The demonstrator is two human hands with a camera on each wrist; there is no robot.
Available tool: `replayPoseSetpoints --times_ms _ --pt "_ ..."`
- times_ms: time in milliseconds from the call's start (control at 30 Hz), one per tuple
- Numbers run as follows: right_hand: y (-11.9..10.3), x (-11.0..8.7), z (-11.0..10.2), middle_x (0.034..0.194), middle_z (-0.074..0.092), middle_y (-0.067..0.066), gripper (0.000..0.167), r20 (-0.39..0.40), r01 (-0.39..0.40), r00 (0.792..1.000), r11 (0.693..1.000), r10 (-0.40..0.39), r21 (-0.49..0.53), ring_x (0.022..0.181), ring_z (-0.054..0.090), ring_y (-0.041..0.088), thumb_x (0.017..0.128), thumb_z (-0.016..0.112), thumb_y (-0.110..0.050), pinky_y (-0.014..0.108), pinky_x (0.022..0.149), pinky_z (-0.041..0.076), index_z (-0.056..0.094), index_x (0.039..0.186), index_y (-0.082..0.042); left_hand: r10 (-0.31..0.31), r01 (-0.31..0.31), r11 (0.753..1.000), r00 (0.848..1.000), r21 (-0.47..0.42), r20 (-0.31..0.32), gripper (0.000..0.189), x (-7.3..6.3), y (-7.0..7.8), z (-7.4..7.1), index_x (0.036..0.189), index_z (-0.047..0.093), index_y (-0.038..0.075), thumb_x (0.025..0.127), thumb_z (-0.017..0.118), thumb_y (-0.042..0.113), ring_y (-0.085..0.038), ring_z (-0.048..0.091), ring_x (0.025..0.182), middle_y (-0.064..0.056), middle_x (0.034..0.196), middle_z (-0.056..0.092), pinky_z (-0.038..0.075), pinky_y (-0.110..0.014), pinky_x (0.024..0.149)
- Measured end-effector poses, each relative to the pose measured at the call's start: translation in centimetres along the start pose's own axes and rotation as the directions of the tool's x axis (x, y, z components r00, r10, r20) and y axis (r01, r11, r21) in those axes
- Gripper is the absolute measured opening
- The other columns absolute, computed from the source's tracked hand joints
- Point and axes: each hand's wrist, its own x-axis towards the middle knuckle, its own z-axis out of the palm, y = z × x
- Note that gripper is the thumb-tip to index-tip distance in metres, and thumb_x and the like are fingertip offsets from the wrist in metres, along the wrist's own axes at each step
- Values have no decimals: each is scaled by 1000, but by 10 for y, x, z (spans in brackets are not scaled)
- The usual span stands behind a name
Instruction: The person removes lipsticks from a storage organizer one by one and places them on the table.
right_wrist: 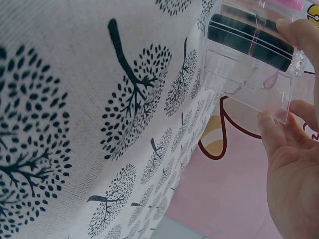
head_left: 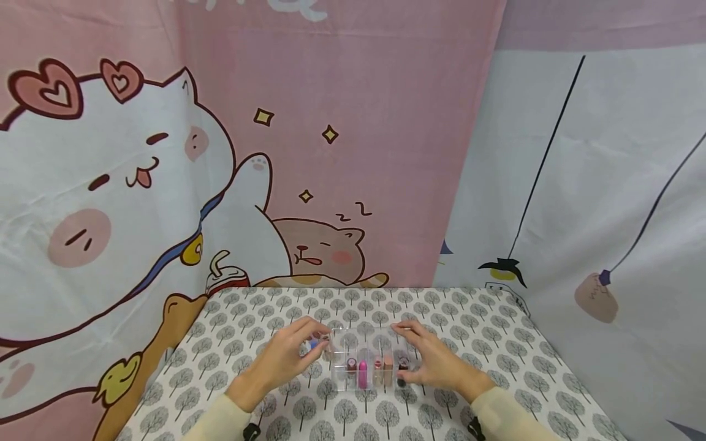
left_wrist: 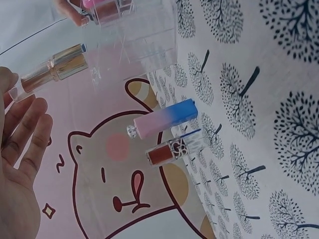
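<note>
My left hand (head_left: 291, 349) pinches the top end of a gold lipstick (left_wrist: 55, 66) with a clear tip. Its lower end is partly hidden behind the left side of a clear plastic organizer (head_left: 344, 338). At the organizer's right side, my right hand (head_left: 432, 360) grips it, thumb toward the front and fingers at the back corner. Inside stand a bright pink tube (head_left: 363, 375), a rose-gold tube (head_left: 388, 371), a dark tube (right_wrist: 249, 42) near the right thumb, and others.
Left of the organizer, a pink-and-blue tube (left_wrist: 167, 118) and a clear lip gloss with a reddish-brown section (left_wrist: 160, 155) stand on the table. A tree-patterned cloth (head_left: 309, 407) covers the tabletop. Behind it hangs a cartoon-printed curtain (head_left: 386, 184).
</note>
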Motion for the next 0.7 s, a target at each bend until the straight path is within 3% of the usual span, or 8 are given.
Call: replayPoseSetpoints --times_ms 367,700 --pt "-1 -1 -3 174 53 11 103 -36 43 998 998 -44 -44 149 66 41 92 100 -42 64 117 66 48 177 -14 -31 32 999 999 14 -30 34 -4 -9 -11 124 80 11 94 94 2 -14 81 92 1 114 82 67 -14 87" --pt "1 -2 1 174 53 10 102 -41 44 998 999 -45 -32 149 66 41 93 100 -42 66 116 66 49 177 -14 -69 68 998 997 -12 -27 32 -16 -16 -14 123 80 5 95 92 -2 -13 82 92 -2 112 82 74 -29 83"
